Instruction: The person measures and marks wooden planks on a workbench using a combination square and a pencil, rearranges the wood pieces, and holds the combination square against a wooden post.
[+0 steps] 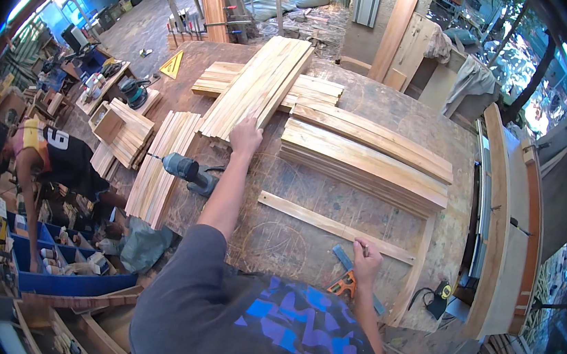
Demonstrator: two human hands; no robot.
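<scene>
My left hand (pixel 245 136) reaches forward to the near end of a stack of pale wooden slats (pixel 262 85), its fingers closed on a slat's edge. That stack lies slantwise across other slats (pixel 219 78). My right hand (pixel 366 260) is closed in a pinch beside a thin wooden strip (pixel 334 225); what it pinches is too small to make out. Just left of that hand and wrist lies a square with an orange handle (pixel 343 284) and a metallic blade. A cordless drill (pixel 187 170) rests by my left forearm.
More slats are stacked at the right (pixel 369 155) and left (pixel 164 164) of the workbench (pixel 276 242). A tape measure (pixel 438 298) sits near the right edge. A sander (pixel 135 92) and yellow triangle (pixel 171 63) are at far left. A person (pixel 57 157) bends over a blue bin (pixel 72 284).
</scene>
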